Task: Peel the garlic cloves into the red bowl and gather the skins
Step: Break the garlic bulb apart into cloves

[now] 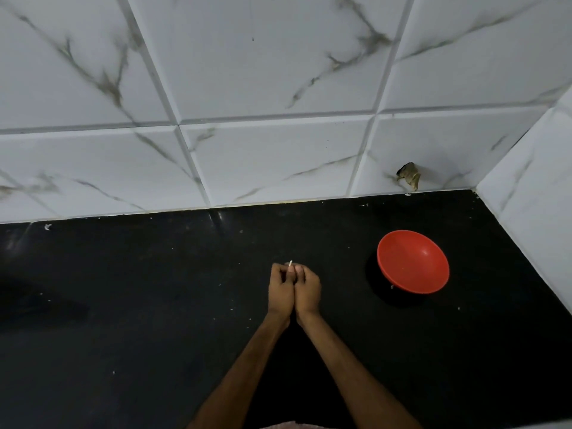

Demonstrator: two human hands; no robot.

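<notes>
Two hands are held together above the middle of the black table [139, 305], the wrists touching and the forearms reaching in from the near edge. The left hand [280, 289] and the right hand [308, 291] are seen from the back, their fingers [276, 270] curled inward. A small white piece [290, 265] is pinched between the fingertips of both hands, with only its tip showing; whether it is a clove or a strip of skin cannot be told. The red bowl [413, 261] is set on the table to the right of the hands, well apart from them and nearer the right-hand wall; only a pale speck or two can be made out inside it. Small white flecks [47, 226] are scattered over the table, mostly along the far edge. Behind the table a white marbled tile wall [263, 72] is seen, with a broken patch [409, 176] low down, beyond the bowl.
</notes>
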